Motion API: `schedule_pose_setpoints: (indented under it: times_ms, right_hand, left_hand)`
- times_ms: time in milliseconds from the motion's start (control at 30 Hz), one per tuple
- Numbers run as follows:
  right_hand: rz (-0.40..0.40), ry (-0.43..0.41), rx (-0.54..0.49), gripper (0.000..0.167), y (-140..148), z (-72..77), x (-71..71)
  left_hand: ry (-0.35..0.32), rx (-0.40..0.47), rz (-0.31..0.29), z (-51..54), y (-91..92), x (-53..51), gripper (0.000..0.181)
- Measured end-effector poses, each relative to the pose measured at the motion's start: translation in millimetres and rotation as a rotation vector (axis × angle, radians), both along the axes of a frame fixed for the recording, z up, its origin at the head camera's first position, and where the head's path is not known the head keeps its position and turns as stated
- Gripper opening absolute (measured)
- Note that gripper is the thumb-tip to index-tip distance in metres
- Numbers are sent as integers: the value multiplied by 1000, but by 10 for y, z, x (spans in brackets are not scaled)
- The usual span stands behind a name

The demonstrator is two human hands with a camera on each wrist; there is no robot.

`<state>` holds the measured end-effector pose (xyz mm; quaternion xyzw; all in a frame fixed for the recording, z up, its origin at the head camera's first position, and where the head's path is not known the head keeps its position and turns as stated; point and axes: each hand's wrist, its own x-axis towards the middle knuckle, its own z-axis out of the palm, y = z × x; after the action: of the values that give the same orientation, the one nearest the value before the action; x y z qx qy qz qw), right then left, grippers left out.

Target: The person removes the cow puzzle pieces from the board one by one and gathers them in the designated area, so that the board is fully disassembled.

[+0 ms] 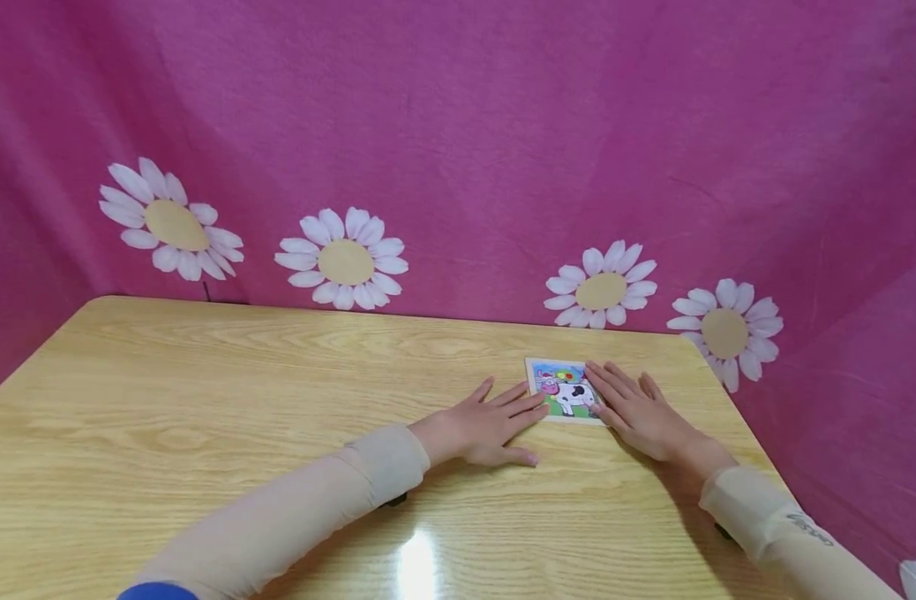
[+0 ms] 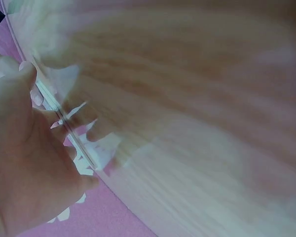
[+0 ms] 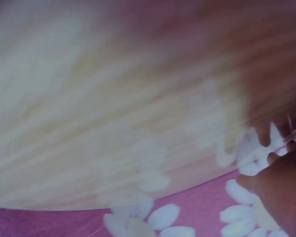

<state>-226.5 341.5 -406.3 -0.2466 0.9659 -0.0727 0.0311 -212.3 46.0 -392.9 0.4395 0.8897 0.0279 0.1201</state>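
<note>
Evidently, the main hazard is uneven contact with the cow picture point(image 1: 566, 393), a thin square lying flat on the bench point(image 1: 277, 400), right of centre in the head view. The left hand point(image 1: 483, 427) lies to its left with fingers straight and spread, the tips at its left side; the right hand point(image 1: 641, 417) lays extended fingers over its right side. The hands are apart, one on each side, and neither is clamped on anything; how hard they press cannot be told. A stronger push from one side would probably turn the square askew or slide it, since the glare point(image 1: 416, 567) at lower centre suggests a smooth surface. Drift toward the upper right of the frame could bring it to the bench's border, beyond which the pink cloth point(image 1: 465, 150) hangs. Lifting might also fail: so thin an edge offers little purchase, and the left fingertips, meeting only the margin, could slip free and leave the square tilted. The covered right side also makes misalignment there harder to notice.
</note>
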Motion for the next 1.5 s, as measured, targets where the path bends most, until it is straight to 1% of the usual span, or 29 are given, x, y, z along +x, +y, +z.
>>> schedule_pose_setpoints:
  times_ms: [167,267,433,600,967,1167,1267,1400,1500]
  right_hand:
    - [-2,-2,3,64,-149,7,116]
    - [14,-3,4,66,-236,8,183]
    - [63,21,10,67,-374,15,288]
    - [103,27,-16,68,-504,26,383]
    - [169,15,-52,69,-723,39,587]
    - [195,-16,-26,70,-889,102,722]
    - [206,-31,0,71,-964,113,772]
    - [228,-28,17,71,-1032,113,825]
    - [243,-25,21,70,-1078,122,864]
  left_hand:
    - [-24,17,-16,20,-175,99,73]
    - [-32,25,-25,29,-283,172,74]
    - [-14,47,-43,36,-471,308,75]
    - [-9,75,-49,13,-648,440,76]
    - [20,145,-65,-16,-992,762,77]
    - [24,172,-53,-23,-1178,942,78]
    - [56,191,-54,-29,-1266,1033,77]
    - [107,216,-66,-57,-1345,1123,77]
    - [106,227,-70,-71,-1393,1168,77]
